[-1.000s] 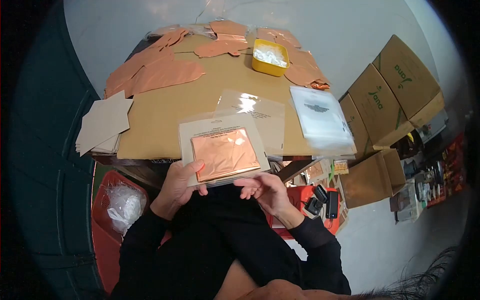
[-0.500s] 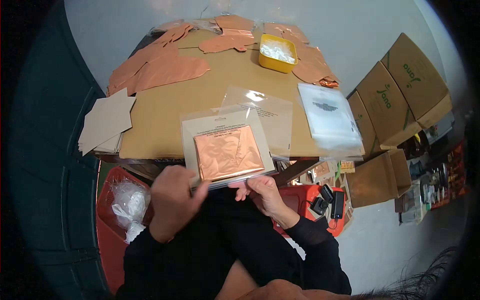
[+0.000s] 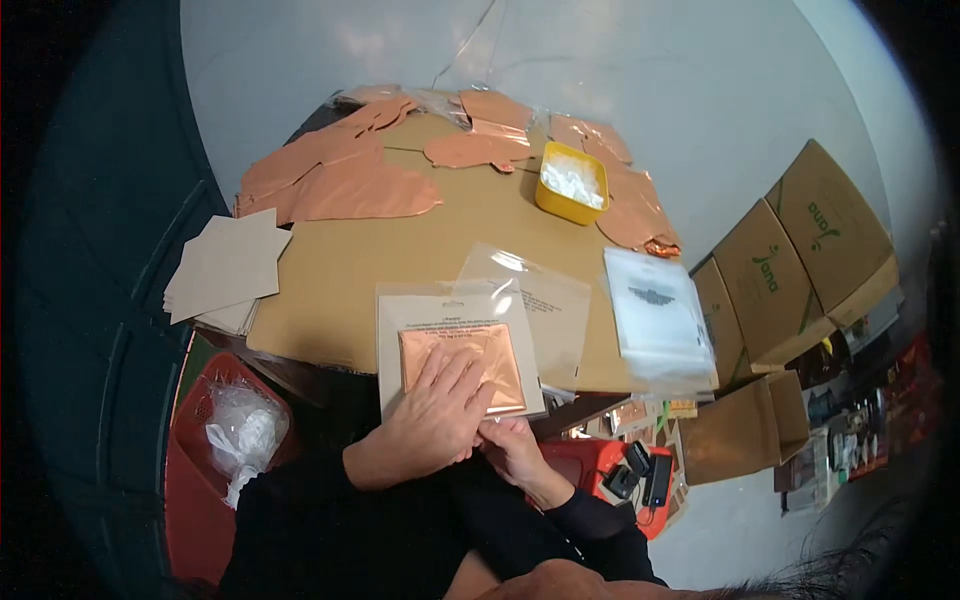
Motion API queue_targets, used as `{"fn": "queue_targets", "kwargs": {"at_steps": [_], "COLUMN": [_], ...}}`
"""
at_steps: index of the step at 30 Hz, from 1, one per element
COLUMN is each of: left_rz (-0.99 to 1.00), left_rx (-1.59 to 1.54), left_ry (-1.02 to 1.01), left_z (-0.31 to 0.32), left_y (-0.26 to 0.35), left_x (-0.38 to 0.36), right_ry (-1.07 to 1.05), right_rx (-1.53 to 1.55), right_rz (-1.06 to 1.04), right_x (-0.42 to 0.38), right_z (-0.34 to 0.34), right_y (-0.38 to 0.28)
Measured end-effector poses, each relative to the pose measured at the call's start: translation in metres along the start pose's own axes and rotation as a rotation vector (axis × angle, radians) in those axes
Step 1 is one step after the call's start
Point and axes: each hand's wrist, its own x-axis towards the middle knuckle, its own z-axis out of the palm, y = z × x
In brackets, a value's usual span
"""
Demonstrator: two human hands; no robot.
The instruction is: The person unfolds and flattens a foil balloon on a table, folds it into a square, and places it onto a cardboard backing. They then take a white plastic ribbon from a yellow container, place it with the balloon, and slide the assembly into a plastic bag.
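Observation:
At the near edge of the table lies a clear plastic bag [image 3: 385, 300] with a grey card [image 3: 395, 390] inside. A folded copper-coloured foil piece [image 3: 505, 365] shows against the card, below printed text. My left hand [image 3: 430, 415] rests flat on the foil's left and middle part, fingers stretched out, covering some of it. Just below the bag's lower edge, my right hand [image 3: 520, 455] grips that edge between thumb and fingers; part of the grip is hidden. Another printed clear bag [image 3: 555, 325] lies partly beneath, to the right.
Grey cards [image 3: 225, 265] are stacked at the left, and clear bags [image 3: 655, 310] at the right. Copper foil sheets [image 3: 360, 190] lie toward the back beside a yellow tub [image 3: 570, 205]. Cardboard boxes [image 3: 840, 240] stand right; a red basket [image 3: 190, 450] sits below left.
My left hand has come from beside the bag's lower left corner onto the foil and flattened there. My right hand stays at the lower edge. The view has tilted up.

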Motion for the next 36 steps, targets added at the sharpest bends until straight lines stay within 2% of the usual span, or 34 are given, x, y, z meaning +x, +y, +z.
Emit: {"fn": "queue_targets", "kwargs": {"at_steps": [7,15,24,27,30,31,32,34,36], "left_rz": [-0.047,-0.109,-0.132,-0.14,-0.179,-0.195,-0.195,-0.195,-0.223], "left_rx": [-0.037,-0.037,-0.029,-0.089,-0.236,-0.293,-0.294,-0.296,-0.28], "left_ry": [-0.021,0.109,0.159,0.175,0.166,0.158,0.165,0.183,0.237], "left_z": [0.001,0.009,0.012,0.008,-0.01,-0.017,-0.023,-0.033,-0.031], "left_y": [-0.001,-0.005,-0.004,0.0,0.006,0.006,0.004,-0.005,-0.013], "left_x": [0.002,0.003,0.003,0.004,0.004,0.004,0.004,0.001,-0.004], "right_ry": [-0.046,-0.076,-0.085,0.108,0.311,0.254,0.379,0.388,0.559], "right_rx": [-0.005,-0.163,-0.137,-0.271,-0.235,-0.261,-0.284,-0.211,-0.133], "right_rz": [0.062,0.162,0.176,-0.017,-0.05,-0.167,-0.26,-0.33,-0.412], "right_x": [0.001,0.005,0.005,0.002,-0.007,-0.007,-0.007,-0.017,-0.026], "right_z": [-0.009,-0.007,-0.007,-0.005,0.005,0.009,0.018,0.015,0.019], "right_y": [0.0,-0.004,-0.007,0.007,-0.005,-0.016,-0.019,-0.028,-0.034]}}
